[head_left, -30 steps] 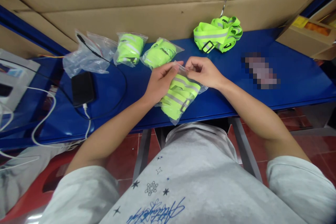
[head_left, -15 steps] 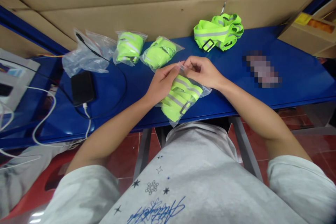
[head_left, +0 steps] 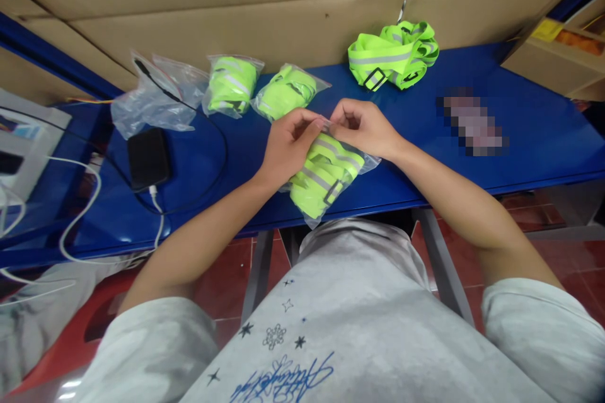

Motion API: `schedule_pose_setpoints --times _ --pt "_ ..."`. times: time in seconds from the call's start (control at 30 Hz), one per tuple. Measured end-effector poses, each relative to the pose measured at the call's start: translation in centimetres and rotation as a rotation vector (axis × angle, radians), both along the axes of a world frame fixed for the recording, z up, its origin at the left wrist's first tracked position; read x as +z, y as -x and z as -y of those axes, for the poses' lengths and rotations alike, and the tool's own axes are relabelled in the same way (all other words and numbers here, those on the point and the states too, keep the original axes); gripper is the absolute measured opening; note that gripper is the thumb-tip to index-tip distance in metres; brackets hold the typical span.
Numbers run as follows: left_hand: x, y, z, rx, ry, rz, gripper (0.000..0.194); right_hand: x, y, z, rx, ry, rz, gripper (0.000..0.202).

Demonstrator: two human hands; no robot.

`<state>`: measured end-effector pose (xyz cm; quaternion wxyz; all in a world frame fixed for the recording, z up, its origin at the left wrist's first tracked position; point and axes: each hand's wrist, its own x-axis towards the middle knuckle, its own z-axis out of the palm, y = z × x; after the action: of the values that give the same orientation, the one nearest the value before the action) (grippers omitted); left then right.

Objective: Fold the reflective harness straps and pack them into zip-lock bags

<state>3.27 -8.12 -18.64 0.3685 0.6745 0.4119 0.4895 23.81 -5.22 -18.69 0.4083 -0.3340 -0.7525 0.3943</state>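
Note:
A clear zip bag (head_left: 312,220) with a folded neon-yellow reflective strap (head_left: 326,170) inside lies at the table's front edge. My left hand (head_left: 289,145) pinches the bag's top edge between thumb and fingers. Close beside it, my right hand (head_left: 366,129) grips the same edge, fingers curled. A black buckle (head_left: 333,191) shows through the plastic. Behind my hands lie two filled bags, one on the left (head_left: 231,85) and another (head_left: 287,91) nearer my left hand. A loose bundle of the same reflective straps (head_left: 392,56) sits at the back right.
Empty clear bags (head_left: 155,97) lie at the back left. A black power bank (head_left: 149,158) with a white cable (head_left: 97,189) rests on the blue table (head_left: 406,182). A pixelated object (head_left: 474,123) is on the right, near a cardboard box (head_left: 543,72). Cardboard (head_left: 236,6) stands behind.
The fingers of my left hand have shifted slightly along the bag's top edge and bent more. My right hand and the bag stay nearly where they were.

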Motion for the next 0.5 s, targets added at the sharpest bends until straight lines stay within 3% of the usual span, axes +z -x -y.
schedule_pose_setpoints --times 0.23,0.4,0.5 --pt "0.2 0.0 0.3 0.000 -0.009 -0.024 0.034 0.2 0.2 0.5 -0.017 -0.018 0.010 0.036" --pt "-0.2 0.1 -0.4 -0.045 0.120 0.065 0.024 -0.2 0.1 0.4 -0.007 -0.032 0.004 0.035" --pt "-0.3 0.3 -0.8 -0.076 0.147 0.086 0.030 -0.3 0.1 0.3 0.022 -0.071 0.028 0.034"
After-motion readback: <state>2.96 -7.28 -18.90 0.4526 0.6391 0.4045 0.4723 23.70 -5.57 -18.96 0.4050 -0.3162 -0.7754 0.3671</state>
